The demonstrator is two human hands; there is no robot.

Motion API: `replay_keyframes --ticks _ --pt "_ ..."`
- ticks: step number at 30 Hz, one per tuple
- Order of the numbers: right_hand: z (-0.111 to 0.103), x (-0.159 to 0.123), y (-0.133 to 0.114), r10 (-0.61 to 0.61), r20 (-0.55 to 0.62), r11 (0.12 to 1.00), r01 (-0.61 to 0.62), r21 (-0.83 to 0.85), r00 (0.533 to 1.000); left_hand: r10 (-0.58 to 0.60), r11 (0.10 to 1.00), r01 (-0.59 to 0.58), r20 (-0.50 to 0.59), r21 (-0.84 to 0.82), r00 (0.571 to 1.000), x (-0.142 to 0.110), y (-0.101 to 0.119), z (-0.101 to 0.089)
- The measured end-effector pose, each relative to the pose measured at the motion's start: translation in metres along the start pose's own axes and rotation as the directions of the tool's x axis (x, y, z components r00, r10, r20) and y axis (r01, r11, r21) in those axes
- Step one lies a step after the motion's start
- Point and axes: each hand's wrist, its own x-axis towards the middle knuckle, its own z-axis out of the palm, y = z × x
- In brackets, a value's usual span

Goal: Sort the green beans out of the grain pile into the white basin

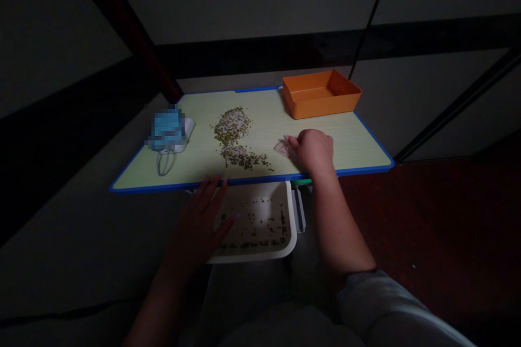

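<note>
My right hand (316,150) is closed at the right half of the small table, gripping a thin, flat, pale piece with reddish markings (282,147). The piece rests on or just above the tabletop; my fingers hide part of it. To its left lies a heap of small green and whitish grains (233,126), with a looser patch trailing toward the front edge. My left hand (199,219) is open, fingers spread, its tips near the table's front edge. Below it is a white bin (290,222), with dark grains scattered over its bottom.
An orange rectangular box (321,105) stands at the table's back right corner. On the left are a blurred-out blue object (167,129), a white item (188,129) and a looped grey cord (163,165). The pale tabletop (195,165) has a blue rim. Panelled walls stand behind.
</note>
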Motion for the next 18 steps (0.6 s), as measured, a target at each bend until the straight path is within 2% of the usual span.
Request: replay_keyframes --ticks 10,18 --pt "-0.0029 -0.0011 0.0038 0.032 0.012 0.999 -0.032 0.002 0.999 -0.015 1.000 0.015 0.020 0.007 1.000 -0.0001 -0.0006 0.0018" --pt "0.0034 0.0046 0.0029 0.083 -0.015 0.996 -0.083 -0.017 0.996 -0.009 1.000 0.009 0.008 0.013 1.000 -0.0005 -0.0009 0.0006"
